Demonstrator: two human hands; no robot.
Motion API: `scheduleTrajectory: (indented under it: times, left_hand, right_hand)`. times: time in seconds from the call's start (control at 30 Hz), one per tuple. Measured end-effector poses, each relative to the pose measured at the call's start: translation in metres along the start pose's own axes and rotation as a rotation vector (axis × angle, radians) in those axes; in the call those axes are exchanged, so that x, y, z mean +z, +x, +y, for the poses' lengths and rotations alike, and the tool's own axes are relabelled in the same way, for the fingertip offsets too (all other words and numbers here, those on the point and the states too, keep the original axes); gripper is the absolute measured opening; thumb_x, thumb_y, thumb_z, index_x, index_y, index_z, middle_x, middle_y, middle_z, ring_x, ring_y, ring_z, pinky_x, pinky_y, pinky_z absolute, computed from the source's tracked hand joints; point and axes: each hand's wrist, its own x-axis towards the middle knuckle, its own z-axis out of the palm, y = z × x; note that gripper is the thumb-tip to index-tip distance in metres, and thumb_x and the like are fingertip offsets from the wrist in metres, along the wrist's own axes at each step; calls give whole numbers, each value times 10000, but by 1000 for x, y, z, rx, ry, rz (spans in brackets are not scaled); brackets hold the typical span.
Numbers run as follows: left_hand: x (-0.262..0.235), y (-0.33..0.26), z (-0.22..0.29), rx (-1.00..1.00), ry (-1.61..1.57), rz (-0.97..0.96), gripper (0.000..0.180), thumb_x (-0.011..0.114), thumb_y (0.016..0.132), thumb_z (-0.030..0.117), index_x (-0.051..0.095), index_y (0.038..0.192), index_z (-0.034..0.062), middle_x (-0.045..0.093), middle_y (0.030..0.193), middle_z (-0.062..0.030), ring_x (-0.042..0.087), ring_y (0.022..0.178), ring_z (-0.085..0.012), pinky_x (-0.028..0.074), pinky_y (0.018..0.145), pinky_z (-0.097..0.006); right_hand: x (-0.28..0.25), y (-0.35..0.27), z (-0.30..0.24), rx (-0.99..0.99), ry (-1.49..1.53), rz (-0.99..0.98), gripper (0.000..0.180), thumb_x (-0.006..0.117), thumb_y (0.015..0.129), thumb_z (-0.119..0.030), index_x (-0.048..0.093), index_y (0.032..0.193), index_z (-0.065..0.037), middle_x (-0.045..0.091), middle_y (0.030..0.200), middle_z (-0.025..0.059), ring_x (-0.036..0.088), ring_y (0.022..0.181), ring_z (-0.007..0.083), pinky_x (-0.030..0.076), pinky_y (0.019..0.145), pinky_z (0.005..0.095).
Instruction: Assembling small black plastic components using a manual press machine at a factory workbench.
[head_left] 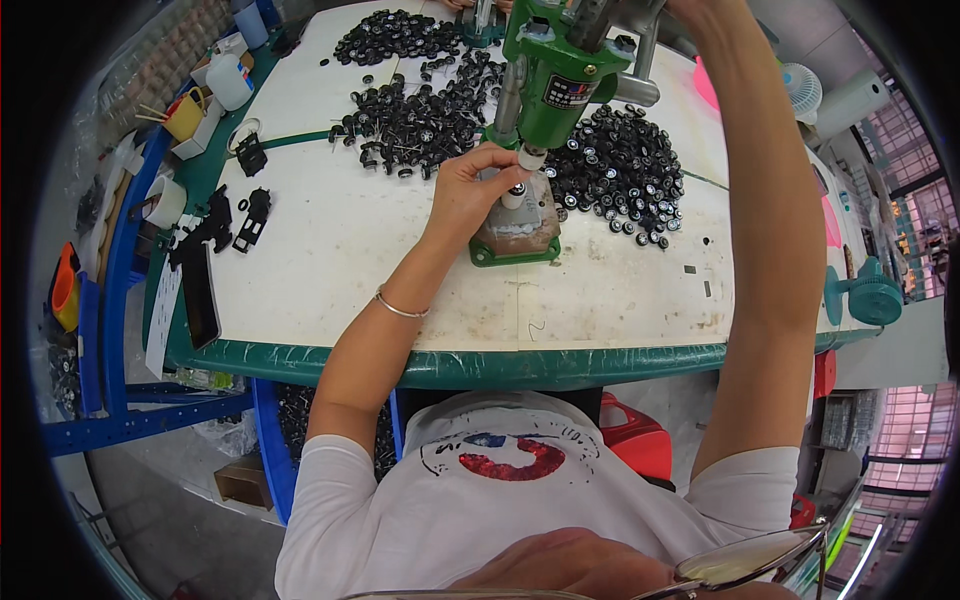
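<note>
Green metal hand press (pixel 560 90) is standing well back from the counter's (pixel 340 300) near edge, roughly midway between its left and right edges; the counter is showing a white top with green edging. On the press's base plate, a small white cylindrical holder (pixel 512 202) is standing, and a small round black wheel with a pale centre (pixel 517 188) is sitting at its top, below the silver ram tip (pixel 531 158).

Left hand (pixel 470 195): reaching in from the near edge; thumb and forefinger are curling close together beside the ram tip, just above the wheel. Cannot tell whether these fingers are grasping a part. A pale bangle (pixel 400 306) is circling the wrist.

Right hand (pixel 695 6): reaching up beside the press's upper arm, cut off by the upper border of the view; cannot tell whether its fingers are clenched or released.

A heap of loose black wheels with silvery centres (pixel 620 175) is lying right of the press, toward the counter's right edge. A heap of black wheels with thin metal pins (pixel 425 125) is spreading on the left, toward the far edge. Black plastic frame pieces (pixel 255 218) and a dark flat rectangular slab (pixel 200 300) are lying along the left edge, the slab nearer the near-left corner.
</note>
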Motion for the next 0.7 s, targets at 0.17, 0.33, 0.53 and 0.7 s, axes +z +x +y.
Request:
scheduleTrajectory:
  times: [0.17,0.33,0.53,0.7]
  left_hand:
    - [-9,-6,-1,1,30,23,101,722,769,21,709,860,-19,636,810,-4,572,745,-76,439,698,-219]
    - [-10,-9,4,-6,23,26,97,721,768,16,711,859,-14,641,815,-5,575,749,-78,441,694,-221]
    - [-10,-11,1,-52,4,44,96,720,768,23,711,857,-13,644,821,-4,578,752,-77,447,691,-221]
    - [-8,-9,-1,-61,59,17,100,720,775,33,710,863,-13,649,828,4,580,760,-74,452,702,-219]
  right_hand:
    - [-11,4,-6,613,636,-183,214,549,957,-232,481,796,-108,358,530,-79,290,365,26,215,323,181]
    - [22,-63,-12,-11,217,-4,250,579,925,-257,465,745,-126,327,538,-84,247,377,27,173,337,193]
    - [42,-114,-4,-238,383,20,298,583,910,-272,432,693,-134,277,525,-80,207,385,32,156,346,208]
    - [37,-124,17,-829,-211,56,349,569,912,-263,396,632,-145,247,511,-72,195,390,41,154,357,224]
